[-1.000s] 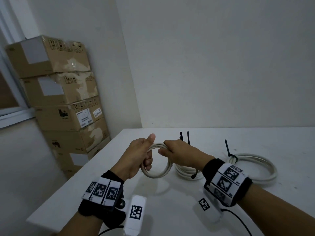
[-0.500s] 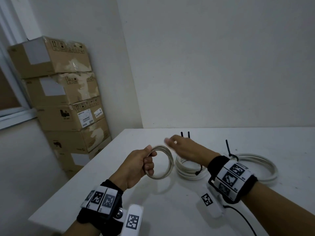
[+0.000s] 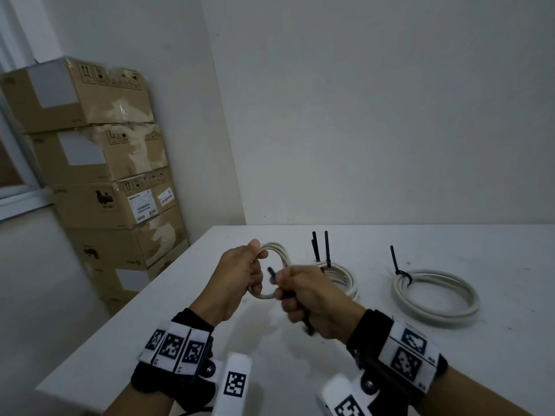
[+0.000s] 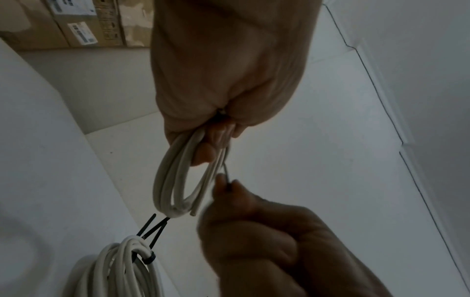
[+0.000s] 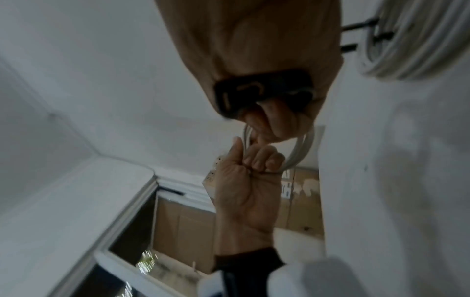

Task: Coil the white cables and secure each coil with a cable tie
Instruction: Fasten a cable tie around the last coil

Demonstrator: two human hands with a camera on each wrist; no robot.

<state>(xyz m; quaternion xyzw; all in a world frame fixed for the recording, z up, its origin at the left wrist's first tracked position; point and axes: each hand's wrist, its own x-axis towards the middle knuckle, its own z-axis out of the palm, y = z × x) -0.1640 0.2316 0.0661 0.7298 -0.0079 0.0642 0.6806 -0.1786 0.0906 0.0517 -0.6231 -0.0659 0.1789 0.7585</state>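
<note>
While the left hand (image 3: 240, 274) grips a small cable coil (image 3: 277, 259), the right hand (image 3: 312, 298) pinches a cable tie (image 3: 271, 273) (black).

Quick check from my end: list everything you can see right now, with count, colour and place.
Held coil: one, white, above the table, untied.
Loose cable tie: one, black, at the held coil.
Tied coils: two, white, on the table; middle coil behind the right hand, far coil to the right, each with black ties on it.
Table: one, white, against the wall.
Cardboard boxes: one brown stack, left of the table by the wall.
Window frame: one, white, far left.
Left hand: grips the held coil.
Right hand: pinches the loose cable tie.
</note>
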